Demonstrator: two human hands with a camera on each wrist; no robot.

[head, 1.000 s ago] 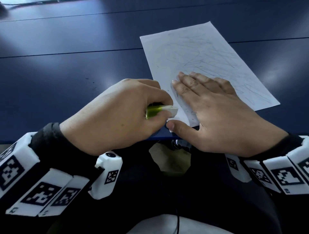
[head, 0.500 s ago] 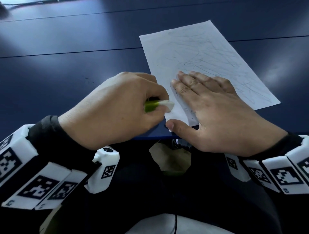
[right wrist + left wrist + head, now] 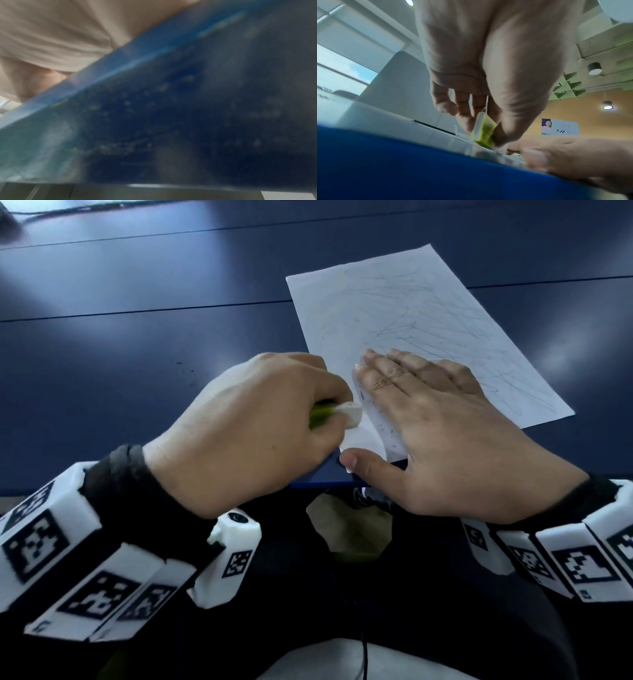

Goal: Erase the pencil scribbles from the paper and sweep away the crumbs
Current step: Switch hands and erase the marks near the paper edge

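Left hand (image 3: 253, 426) pinches half-hidden eraser (image 3: 349, 414); flat right hand (image 3: 445, 436) covers paper (image 3: 404, 313); right wrist view blurred

The head view looks down and forward from above both hands onto the dark blue counter (image 3: 137, 344) and the scribbled white paper sheet (image 3: 404, 313). The left wrist view sits low at the counter's edge, looking up along the left hand (image 3: 488, 65) towards the ceiling. The right wrist view lies blurred against the counter (image 3: 188, 108). Head and left wrist views share the green-sleeved white eraser (image 3: 342, 414) (image 3: 483, 133).
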